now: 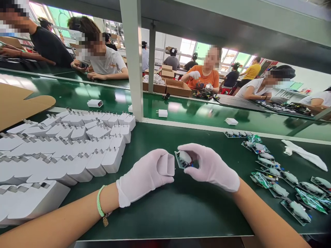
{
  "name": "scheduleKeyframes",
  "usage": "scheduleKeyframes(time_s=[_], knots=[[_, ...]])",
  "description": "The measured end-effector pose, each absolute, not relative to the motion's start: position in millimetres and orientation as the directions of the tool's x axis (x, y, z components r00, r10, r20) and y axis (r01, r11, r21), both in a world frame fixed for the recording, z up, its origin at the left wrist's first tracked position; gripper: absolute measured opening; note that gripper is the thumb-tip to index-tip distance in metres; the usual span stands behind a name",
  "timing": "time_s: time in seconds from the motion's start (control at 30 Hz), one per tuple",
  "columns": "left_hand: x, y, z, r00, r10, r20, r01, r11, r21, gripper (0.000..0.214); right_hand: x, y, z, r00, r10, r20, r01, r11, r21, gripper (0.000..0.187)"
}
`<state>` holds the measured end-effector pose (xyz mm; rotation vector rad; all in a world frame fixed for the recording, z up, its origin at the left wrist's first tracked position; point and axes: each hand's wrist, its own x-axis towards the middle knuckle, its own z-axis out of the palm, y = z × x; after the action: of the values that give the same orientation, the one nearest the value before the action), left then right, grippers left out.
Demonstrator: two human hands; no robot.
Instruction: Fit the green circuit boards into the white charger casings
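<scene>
In a white glove, my left hand [147, 175] is closed around a white plastic charger housing [169, 164], whose open end faces right. My right hand [209, 163], also gloved, grips a small circuit board [184, 158] by its edges between thumb and fingers. The board carries a white lump and dark components. It is held just right of the housing's mouth, with a narrow gap between them. Both hands are above the dark green work surface [178, 217].
Rows of white charger housings [77, 165] with metal prongs up stand at left. Several circuit boards [279, 172] and a white glove [305, 155] lie at right. Behind, chargers [162, 113] sit on a green conveyor [196, 112]; a post [131, 58] rises there. Co-workers sit beyond.
</scene>
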<state>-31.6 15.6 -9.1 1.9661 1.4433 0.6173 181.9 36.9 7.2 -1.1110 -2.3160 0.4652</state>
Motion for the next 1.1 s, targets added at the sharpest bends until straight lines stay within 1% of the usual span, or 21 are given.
scheduleKeyframes(time_s=[0.03,0.1,0.2,0.3,0.37,0.47,0.6,0.77,0.87,0.97,1.03,1.1], knots=[[-31,15,-8,0.292,0.956,0.012,0.670,-0.213,0.711,0.043,181,34,8,-0.553,0.752,0.359,0.584,0.657,-0.478,0.046],[-31,15,-7,0.286,0.958,0.021,0.676,-0.218,0.704,0.043,180,30,7,-0.578,0.684,0.445,0.578,0.728,-0.367,0.044],[-31,14,-6,0.276,0.961,0.027,0.693,-0.219,0.687,0.044,179,27,4,-0.590,0.656,0.471,0.633,0.738,-0.234,0.052],[-31,12,-6,0.275,0.961,0.011,0.708,-0.210,0.674,0.046,179,26,2,-0.623,0.625,0.470,0.634,0.755,-0.164,0.056],[-32,11,-7,0.286,0.958,0.012,0.705,-0.220,0.674,0.047,179,25,3,-0.657,0.584,0.477,0.605,0.786,-0.128,0.052],[-32,10,-13,0.297,0.953,0.052,0.699,-0.254,0.669,0.050,178,23,7,-0.695,0.527,0.489,0.557,0.825,-0.096,0.046],[-32,10,-21,0.293,0.951,0.098,0.685,-0.280,0.672,0.058,175,18,12,-0.693,0.498,0.522,0.513,0.849,-0.129,0.047],[-31,9,-21,0.322,0.941,0.102,0.603,-0.287,0.745,0.069,176,10,16,-0.614,0.522,0.592,0.503,0.837,-0.217,0.052],[-30,5,-17,0.336,0.936,0.110,0.525,-0.283,0.803,0.069,175,4,17,-0.572,0.542,0.615,0.484,0.829,-0.280,0.055],[-29,2,-13,0.341,0.929,0.146,0.414,-0.288,0.863,0.066,171,0,15,-0.576,0.537,0.616,0.462,0.836,-0.295,0.058],[-29,1,-12,0.330,0.933,0.143,0.379,-0.269,0.885,0.066,166,0,12,-0.596,0.520,0.612,0.425,0.851,-0.309,0.068],[-29,1,-12,0.331,0.936,0.119,0.356,-0.240,0.903,0.066,163,2,7,-0.607,0.538,0.586,0.382,0.843,-0.379,0.084]])
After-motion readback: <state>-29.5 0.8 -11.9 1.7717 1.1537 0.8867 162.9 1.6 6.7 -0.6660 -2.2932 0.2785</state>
